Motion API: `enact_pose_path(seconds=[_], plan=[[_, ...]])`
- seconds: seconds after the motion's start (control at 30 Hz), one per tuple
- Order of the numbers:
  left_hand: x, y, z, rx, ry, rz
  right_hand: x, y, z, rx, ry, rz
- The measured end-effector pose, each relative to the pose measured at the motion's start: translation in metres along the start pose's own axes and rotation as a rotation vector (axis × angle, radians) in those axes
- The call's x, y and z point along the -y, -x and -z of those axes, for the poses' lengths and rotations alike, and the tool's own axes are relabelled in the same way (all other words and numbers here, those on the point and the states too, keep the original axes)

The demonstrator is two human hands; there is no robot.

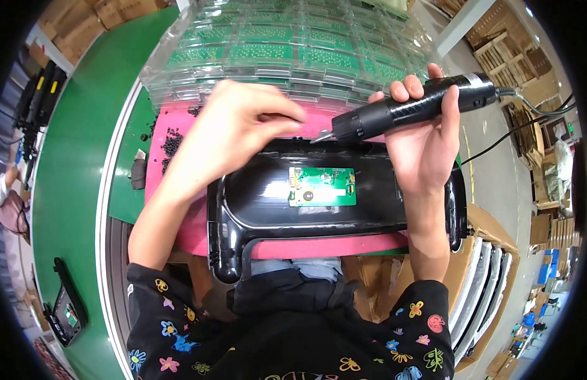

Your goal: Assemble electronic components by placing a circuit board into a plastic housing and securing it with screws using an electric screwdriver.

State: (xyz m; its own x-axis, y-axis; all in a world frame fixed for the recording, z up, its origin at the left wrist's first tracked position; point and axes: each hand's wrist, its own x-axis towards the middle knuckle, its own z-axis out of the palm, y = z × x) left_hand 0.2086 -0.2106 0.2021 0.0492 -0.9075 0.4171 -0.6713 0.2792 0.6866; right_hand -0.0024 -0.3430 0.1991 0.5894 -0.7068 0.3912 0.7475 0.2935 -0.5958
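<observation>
The right hand grips the electric screwdriver lying leftward, tip beside the pinched left hand, above the green board.

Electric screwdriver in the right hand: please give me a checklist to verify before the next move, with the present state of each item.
1. Right hand grips electric screwdriver: ok.
2. Bit tip over the black plastic housing: ok.
3. Green circuit board seated flat in housing: ok.
4. Screw on the bit: cannot tell.
5. Left hand fingers pinched by the tip, holding a screw: cannot tell.
6. Housing lying on pink mat: ok.
</observation>
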Motion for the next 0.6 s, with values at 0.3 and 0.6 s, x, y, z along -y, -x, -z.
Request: enact_pose_path(seconds=[0.3,0.6], plan=[[0.006,0.000,-0.023,0.241,0.848,0.458,0.002,0.026,-0.006,0.089,-0.022,0.051],[0.008,0.016,-0.027,0.261,0.420,0.324,0.009,0.031,-0.012,0.277,0.106,0.102]])
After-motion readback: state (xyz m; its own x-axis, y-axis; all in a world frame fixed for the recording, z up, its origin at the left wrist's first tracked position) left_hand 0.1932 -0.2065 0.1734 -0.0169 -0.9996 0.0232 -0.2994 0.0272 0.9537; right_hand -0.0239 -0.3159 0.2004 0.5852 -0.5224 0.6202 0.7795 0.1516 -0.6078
